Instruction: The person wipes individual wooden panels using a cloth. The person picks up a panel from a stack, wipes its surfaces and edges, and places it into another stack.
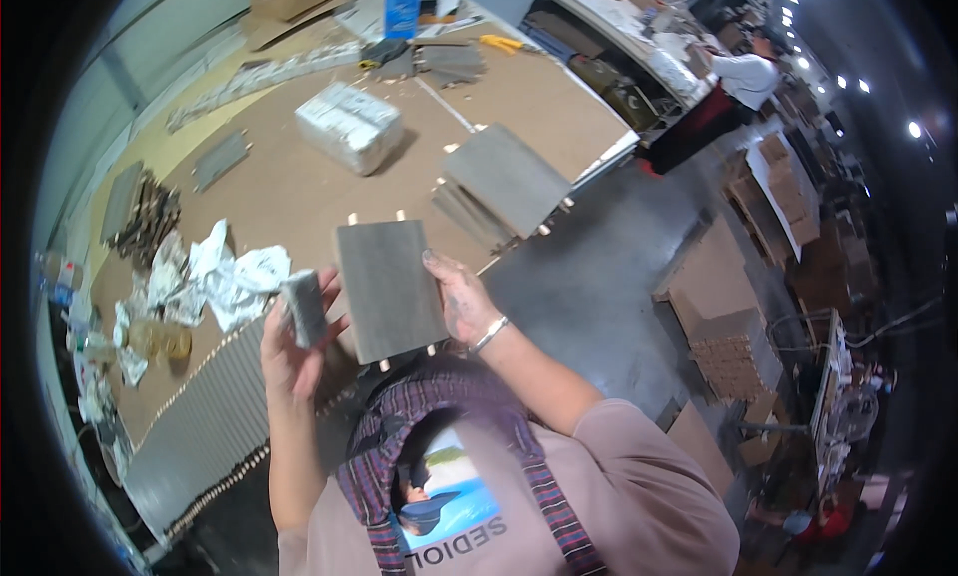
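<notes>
My right hand grips the right edge of a grey wooden panel, thumb towards its upper corner. Short pale dowels stick out of the panel's far and near ends. In my left hand is a small grey block, which looks like a sanding sponge, held upright between thumb and fingers. The block is just left of the panel, with a narrow gap between them. Both are held up over the near edge of the brown-topped table.
More grey panels lie at the table's right edge. A white wrapped bundle sits mid-table. Crumpled white cloths and jars are at left, above a long row of grey strips. Another person stands far right.
</notes>
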Motion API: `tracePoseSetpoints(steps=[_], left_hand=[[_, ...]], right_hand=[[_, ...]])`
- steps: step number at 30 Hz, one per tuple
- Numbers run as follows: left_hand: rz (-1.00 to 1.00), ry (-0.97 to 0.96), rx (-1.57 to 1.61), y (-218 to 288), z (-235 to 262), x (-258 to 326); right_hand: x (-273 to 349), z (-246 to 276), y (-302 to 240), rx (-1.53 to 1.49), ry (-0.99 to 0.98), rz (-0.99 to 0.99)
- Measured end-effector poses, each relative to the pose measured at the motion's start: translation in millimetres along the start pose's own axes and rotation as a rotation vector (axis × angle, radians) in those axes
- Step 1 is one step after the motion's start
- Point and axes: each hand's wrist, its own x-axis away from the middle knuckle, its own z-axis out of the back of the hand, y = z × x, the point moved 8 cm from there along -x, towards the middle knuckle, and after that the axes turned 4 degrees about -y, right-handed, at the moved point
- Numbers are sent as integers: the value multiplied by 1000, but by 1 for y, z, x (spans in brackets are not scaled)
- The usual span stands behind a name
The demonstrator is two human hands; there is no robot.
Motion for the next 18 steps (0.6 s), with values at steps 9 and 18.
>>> tracePoseSetpoints(steps=[9, 18], left_hand=[[29, -38, -25, -9, -26, -17], [149, -115, -105, -45, -44, -24]], right_hand=[[-14, 6, 22, 266, 54, 47], [-10, -4, 43, -309, -249, -187]])
